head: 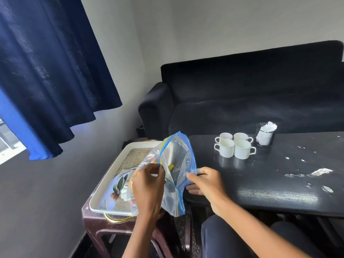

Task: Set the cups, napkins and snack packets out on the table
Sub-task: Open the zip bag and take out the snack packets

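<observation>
Four white cups [235, 147] clustered on glossy black table [279, 183], napkin holder [265, 136] just beside them. Pale smears dot table top. Dark sofa [242, 94] behind, navy curtain [46, 71] at left, grey wall. My left hand [148, 185] and right hand [205, 181] pinch mouth of clear zip bag [176, 164], pulling it open above white tray [119, 159] on brown stool [104, 226]. Snack packets [119, 189] lie in tray.

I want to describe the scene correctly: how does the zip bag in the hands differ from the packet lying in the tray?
The clear zip bag is held up by the left hand and right hand, which pull its mouth open; the packet lies flat in the white tray, untouched. The zip bag is see-through with blue edges; the packet is printed with pictures. Both are thin plastic.
</observation>
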